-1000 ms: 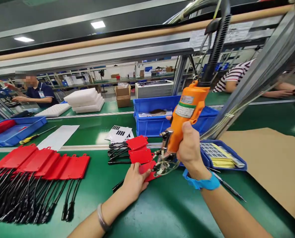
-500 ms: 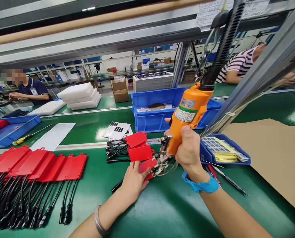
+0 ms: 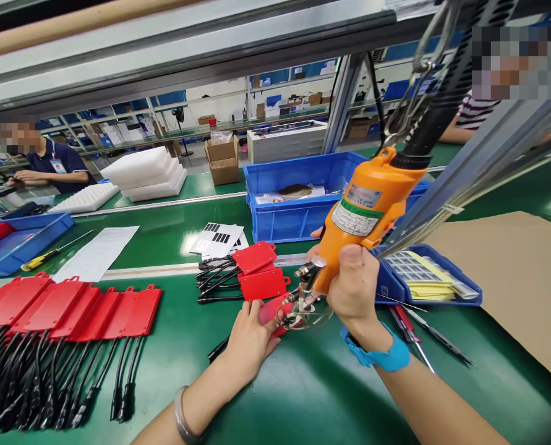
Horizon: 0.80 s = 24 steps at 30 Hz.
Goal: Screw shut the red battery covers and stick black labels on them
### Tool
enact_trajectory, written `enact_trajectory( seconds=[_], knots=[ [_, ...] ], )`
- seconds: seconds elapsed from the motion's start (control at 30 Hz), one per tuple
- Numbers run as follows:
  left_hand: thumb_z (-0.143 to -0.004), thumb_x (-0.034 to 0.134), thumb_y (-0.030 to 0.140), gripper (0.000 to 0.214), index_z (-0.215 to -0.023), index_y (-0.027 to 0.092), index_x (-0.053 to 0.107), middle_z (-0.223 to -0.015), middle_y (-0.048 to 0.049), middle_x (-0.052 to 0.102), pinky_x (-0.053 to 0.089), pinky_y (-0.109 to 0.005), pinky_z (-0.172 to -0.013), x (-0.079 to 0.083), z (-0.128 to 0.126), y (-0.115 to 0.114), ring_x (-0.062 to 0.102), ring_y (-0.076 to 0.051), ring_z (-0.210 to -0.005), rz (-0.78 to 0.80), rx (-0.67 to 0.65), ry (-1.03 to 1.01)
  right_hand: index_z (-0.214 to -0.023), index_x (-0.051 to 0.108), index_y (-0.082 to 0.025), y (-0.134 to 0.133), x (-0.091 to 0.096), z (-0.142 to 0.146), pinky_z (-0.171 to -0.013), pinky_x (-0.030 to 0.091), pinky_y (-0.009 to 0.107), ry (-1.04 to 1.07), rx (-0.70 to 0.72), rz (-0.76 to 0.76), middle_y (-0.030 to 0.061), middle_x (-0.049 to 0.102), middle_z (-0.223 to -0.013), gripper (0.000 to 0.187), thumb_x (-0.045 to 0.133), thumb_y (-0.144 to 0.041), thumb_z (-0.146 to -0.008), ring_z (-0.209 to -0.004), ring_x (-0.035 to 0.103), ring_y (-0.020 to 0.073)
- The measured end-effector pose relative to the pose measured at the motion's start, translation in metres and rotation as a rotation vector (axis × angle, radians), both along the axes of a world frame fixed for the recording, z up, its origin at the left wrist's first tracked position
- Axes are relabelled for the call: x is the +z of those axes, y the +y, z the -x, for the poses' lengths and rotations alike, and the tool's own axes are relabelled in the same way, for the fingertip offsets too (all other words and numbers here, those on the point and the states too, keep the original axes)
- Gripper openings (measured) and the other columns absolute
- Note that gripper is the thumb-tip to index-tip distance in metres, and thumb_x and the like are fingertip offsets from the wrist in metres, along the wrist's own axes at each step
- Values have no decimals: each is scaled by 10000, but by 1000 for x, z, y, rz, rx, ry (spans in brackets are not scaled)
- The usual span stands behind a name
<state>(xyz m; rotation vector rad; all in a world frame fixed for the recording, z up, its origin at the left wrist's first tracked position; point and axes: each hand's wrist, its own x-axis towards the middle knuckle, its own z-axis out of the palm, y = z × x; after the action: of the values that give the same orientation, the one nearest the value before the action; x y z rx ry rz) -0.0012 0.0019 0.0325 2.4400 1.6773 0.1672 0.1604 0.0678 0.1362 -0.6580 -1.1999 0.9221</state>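
My right hand [image 3: 353, 287] is wrapped round an orange power screwdriver [image 3: 356, 210] that hangs from a black hose and a metal hook. The tool slants down to the left, its metal tip end over a red plastic case [image 3: 271, 311]. That case is held on the green bench by my left hand [image 3: 248, 337], fingers closed on its near side; a black cable end shows left of the hand. Just behind lie two more red cases [image 3: 263, 284] with black cables. The exact contact between tip and case is hidden by clear tubing and fittings.
Many red cases with cables [image 3: 131, 312] lie in a row at left. A blue bin [image 3: 294, 219] stands behind, a blue tray of labels [image 3: 430, 278] at right beside tweezers [image 3: 437, 337]. A yellow screwdriver [image 3: 41, 261] and paper [image 3: 99, 250] lie left. Co-workers sit beyond.
The orange screwdriver's upper end has tilted further right, while its tip stays over the red case. My left hand keeps its hold. The view has shifted slightly.
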Motion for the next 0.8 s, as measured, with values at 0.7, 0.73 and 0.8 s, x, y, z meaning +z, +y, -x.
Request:
enact_trajectory(
  seconds=[0.7, 0.73, 0.8],
  knots=[
    [-924, 619, 309, 493, -1404, 275, 515, -1238, -137, 472, 521, -436, -873, 2, -1, -4, 479, -318, -1126, -70, -32, 70, -998, 703, -231, -8, 103, -18, -357, 427, 317, 34, -115, -56, 15, 542, -622, 593, 632, -762, -742, -462, 500, 171],
    [-921, 621, 311, 494, -1402, 274, 517, -1240, -138, 473, 522, -439, -872, 2, -1, -4, 481, -321, -1125, -67, -30, 76, -1019, 695, -238, -8, 106, -18, -362, 424, 315, 26, -129, -65, 11, 541, -628, 576, 629, -747, -758, -465, 504, 171],
    [-924, 615, 309, 488, -1401, 266, 520, -1255, -146, 472, 515, -454, -890, 1, -1, -4, 483, -326, -1130, -65, -30, 77, -1045, 684, -235, -7, 107, -19, -343, 398, 298, 16, -140, -96, 8, 531, -636, 539, 610, -711, -803, -467, 510, 170]
  ],
)
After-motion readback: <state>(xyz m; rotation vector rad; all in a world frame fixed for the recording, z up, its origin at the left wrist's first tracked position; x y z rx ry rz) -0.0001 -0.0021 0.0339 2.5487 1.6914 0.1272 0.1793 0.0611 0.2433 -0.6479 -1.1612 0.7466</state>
